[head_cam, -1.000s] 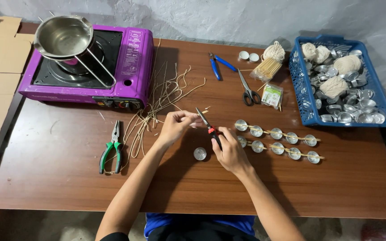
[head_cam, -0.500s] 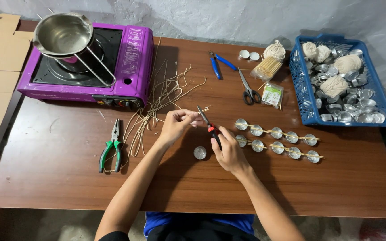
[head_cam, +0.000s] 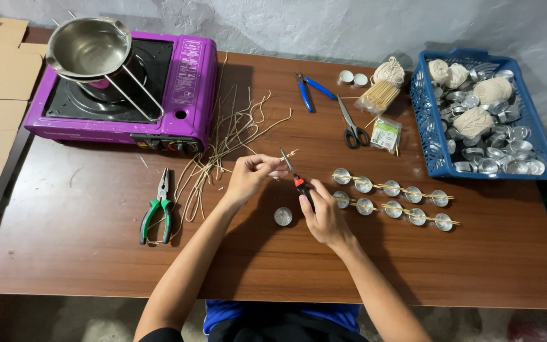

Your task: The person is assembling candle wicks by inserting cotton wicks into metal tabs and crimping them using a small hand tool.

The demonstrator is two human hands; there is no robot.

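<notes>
Item 1: my left hand [head_cam: 248, 177], fingers pinched on a short wick piece [head_cam: 286, 156] held just above the desk [head_cam: 83, 253].

Item 2: my right hand [head_cam: 324, 215], fingers pressed together around the red-and-black handles of small pliers [head_cam: 295, 177]; the tips meet the wick piece beside my left fingertips.

Item 3: 1 lone metal tealight cup [head_cam: 283, 216] on the desk, between my 2 wrists, just below both hands.

Item 4: 2 rows of tealight cups [head_cam: 390, 199] right of my right hand, each row threaded by thin wooden sticks.

Item 5: loose wick strands [head_cam: 223, 145] scattered left of my left hand, reaching toward the stove.

Item 6: green-handled pliers [head_cam: 157, 208], lying at the left, well apart from my hands.

Item 7: purple portable stove [head_cam: 185, 82], far left corner, carrying a steel pot [head_cam: 87, 47] on a wire stand.

Item 8: blue-handled pliers [head_cam: 308, 92], scissors [head_cam: 349, 123], a bundle of sticks [head_cam: 381, 95], and a small packet [head_cam: 385, 134], at the far middle.

Item 9: blue basket [head_cam: 425, 126], far right, holding string balls and empty metal cups.
</notes>
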